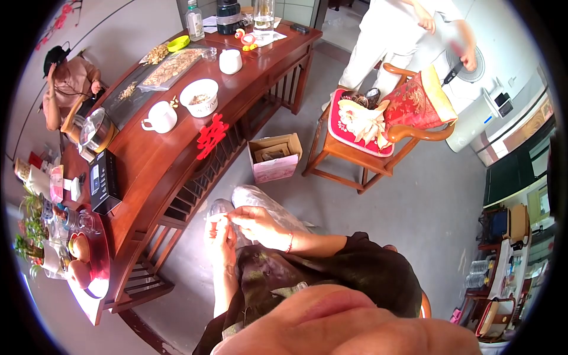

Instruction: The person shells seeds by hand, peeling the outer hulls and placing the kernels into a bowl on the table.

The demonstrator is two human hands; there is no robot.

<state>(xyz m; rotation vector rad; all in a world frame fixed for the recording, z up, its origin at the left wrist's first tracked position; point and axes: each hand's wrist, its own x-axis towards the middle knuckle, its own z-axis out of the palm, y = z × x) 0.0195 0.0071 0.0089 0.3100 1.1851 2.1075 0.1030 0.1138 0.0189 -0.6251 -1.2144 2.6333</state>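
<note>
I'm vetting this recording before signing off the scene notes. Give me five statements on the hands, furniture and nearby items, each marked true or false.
1. The right hand has a bracelet at its wrist. True.
2. The hands are far apart. False: the left hand is close beside the right.
3. A white bowl stands on the wooden table. True.
4. The cardboard box stands on the table. False: the box is on the floor.
5. A red-and-gold cushion is on the chair. True.

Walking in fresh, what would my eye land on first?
Probably the bright red cutout at the front edge of the wooden table. Next, the red-and-gold cushion on the wooden chair at upper right. Closer in, the left hand and right hand come together beyond the dark shirt.
</note>
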